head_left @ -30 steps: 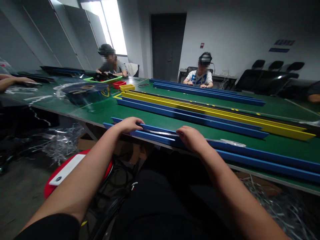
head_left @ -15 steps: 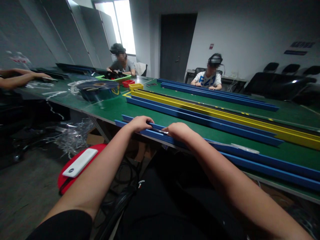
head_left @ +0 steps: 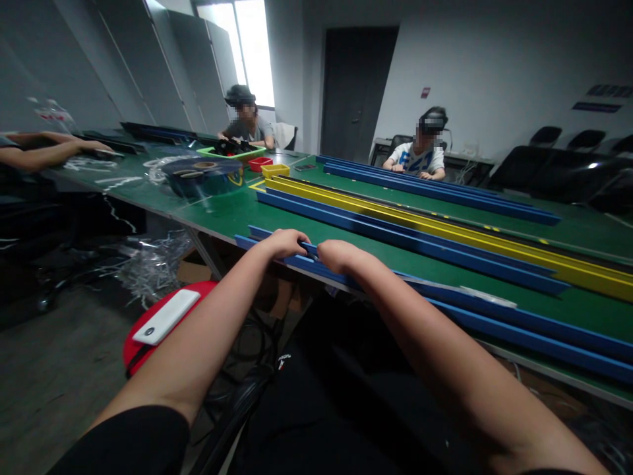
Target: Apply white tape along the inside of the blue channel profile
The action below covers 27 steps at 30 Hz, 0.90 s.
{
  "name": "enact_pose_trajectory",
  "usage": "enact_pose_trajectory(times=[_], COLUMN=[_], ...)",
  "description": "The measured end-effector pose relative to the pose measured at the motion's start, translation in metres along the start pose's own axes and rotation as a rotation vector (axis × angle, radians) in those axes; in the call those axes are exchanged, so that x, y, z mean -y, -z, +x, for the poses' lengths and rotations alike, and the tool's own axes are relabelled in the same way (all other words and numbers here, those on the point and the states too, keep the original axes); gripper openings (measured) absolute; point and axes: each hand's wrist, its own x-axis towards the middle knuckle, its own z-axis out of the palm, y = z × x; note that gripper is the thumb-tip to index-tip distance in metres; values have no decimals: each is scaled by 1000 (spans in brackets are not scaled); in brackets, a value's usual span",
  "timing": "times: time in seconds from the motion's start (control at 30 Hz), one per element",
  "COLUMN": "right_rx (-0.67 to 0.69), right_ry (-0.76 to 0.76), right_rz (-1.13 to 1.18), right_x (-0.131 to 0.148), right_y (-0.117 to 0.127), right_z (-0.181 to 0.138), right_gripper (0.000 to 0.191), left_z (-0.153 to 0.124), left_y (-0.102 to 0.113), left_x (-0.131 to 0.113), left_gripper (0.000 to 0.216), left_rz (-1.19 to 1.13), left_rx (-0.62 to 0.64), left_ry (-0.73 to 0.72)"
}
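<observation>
Close to the front edge of the green table lies a long blue rail (head_left: 475,320) with a channel along it. My left hand (head_left: 289,243) rests at its left part, thumb and fingers curled together by a small dark piece that I cannot name. Just to the right, my right hand (head_left: 337,256) is closed over the same rail, its fingertips turned down and hidden. What either hand pinches is too small or covered to tell. A thin pale strip (head_left: 487,297) lies along the rail, right of my right forearm.
Further back lie another blue rail (head_left: 405,237), a yellow rail (head_left: 445,229) and more blue rails (head_left: 435,188). Left stand a large reel (head_left: 202,178), a red tray (head_left: 260,163) and a yellow tray (head_left: 275,171). A white phone (head_left: 167,318) lies on a red stool (head_left: 136,343). Co-workers sit around.
My right hand has moved slightly left, narrowing the gap to my left hand. The small whitish piece at my right fingertips no longer shows. The whole view has shifted a little.
</observation>
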Motion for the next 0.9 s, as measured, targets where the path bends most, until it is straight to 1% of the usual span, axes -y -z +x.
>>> enact_pose_trajectory(times=[0.13, 0.27, 0.37, 0.5, 0.73, 0.9], right_rx=[-47, -71, -99, -137, -140, -147], right_ry=[-12, -99, -144, -153, -153, -161], right_rz=[24, 36, 39, 59, 121, 152], right_x=[7, 10, 12, 13, 8, 8], right_y=[4, 1, -3, -5, -7, -11], right_z=[-4, -3, 1, 5, 6, 11], right_gripper=[36, 37, 38, 37, 33, 32], left_z=[0, -1, 1, 5, 9, 6], left_y=[1, 2, 1, -1, -6, -5], left_x=[-4, -8, -9, -6, -4, -4], left_gripper=[37, 34, 37, 42, 40, 39], left_rz=[33, 61, 88, 133, 163, 150], left_rx=[21, 22, 22, 19, -6, -24], left_ry=[41, 69, 78, 68, 89, 66])
